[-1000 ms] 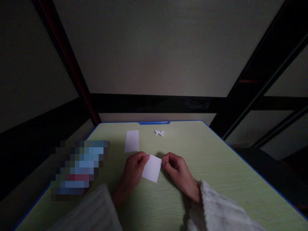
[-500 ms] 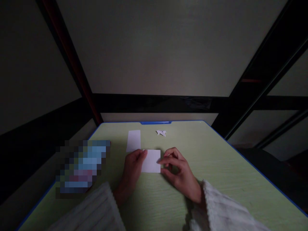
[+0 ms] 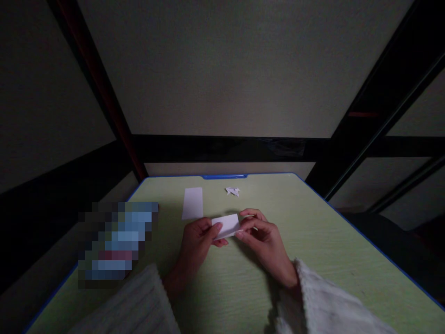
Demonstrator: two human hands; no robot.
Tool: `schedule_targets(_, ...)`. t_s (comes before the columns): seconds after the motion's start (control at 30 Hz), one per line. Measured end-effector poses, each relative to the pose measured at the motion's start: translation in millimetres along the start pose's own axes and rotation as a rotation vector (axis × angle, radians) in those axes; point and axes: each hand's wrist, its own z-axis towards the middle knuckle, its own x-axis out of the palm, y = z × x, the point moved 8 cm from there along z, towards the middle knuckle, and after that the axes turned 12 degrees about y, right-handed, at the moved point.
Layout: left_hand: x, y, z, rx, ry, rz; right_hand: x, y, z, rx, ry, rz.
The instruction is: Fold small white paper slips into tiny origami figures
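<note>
White paper [image 3: 228,223] in both hands [image 3: 198,237]

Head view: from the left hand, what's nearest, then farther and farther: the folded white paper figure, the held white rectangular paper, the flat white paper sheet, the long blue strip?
1. Held white rectangular paper: in the left hand.
2. Flat white paper sheet: just beyond that hand.
3. Folded white paper figure: farther, to the right.
4. Long blue strip: at the far table edge.

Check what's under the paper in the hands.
Fingertips of the left hand show below the near edge of the held paper. The rest of its underside, and whatever lies directly beneath, is covered.
</note>
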Motion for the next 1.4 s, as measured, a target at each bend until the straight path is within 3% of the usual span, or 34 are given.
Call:
schedule_targets(0.17, 5.3, 3.7, 1.8, -0.016, 0.053, -0.009, 1.8, -15.7, 0.1, 0.172, -0.024, 0.264)
schedule_targets(0.3, 10.9, 6.9, 2.5, -0.022, 0.129, 0.012, 3.8, -21.6, -1.4, 0.247, -0.045, 0.345)
schedule_targets(0.6, 15.4, 6.0, 1.3, -0.007, 0.177, -0.074, -8.7, -21.4, -3.2, 0.251, -0.157, 0.162)
schedule_targets(0.93, 13.2, 6.7, 0.2, -0.039, 0.118, -0.009, -9.8, -17.9, -3.9, 0.225, -0.172, 0.088)
schedule_targets(1.4, 11.7, 7.4, -0.6, -0.074, 0.054, -0.124, -11.3, -16.2, -5.9, 0.236, -0.197, 0.035)
